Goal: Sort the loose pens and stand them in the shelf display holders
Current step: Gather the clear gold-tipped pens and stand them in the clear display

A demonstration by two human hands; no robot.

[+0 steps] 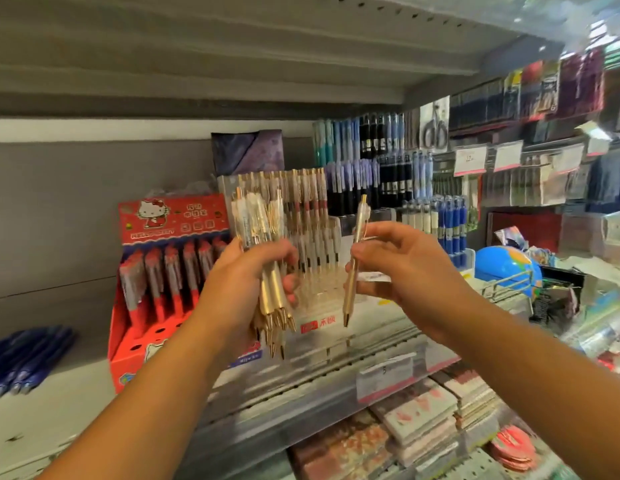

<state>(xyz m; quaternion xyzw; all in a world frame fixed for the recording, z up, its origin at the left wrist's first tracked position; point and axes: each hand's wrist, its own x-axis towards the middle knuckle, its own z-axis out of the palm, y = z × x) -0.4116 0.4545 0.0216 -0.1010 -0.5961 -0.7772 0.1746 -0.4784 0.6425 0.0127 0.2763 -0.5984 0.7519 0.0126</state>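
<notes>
Nearest us, our left hand (246, 282) clamps a bundle of gold pens (260, 220) at nine o'clock of the clear holder (319, 296). Our right hand (405, 265), at three o'clock, pinches one pen (350, 289), tip down. We should keep it upright and lower it gently into a free slot.

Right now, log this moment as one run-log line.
left hand: grips bundle of gold pens | right hand: pinches single pen, tip down | display holder: behind hands, partly filled | step: pen not yet placed
</notes>
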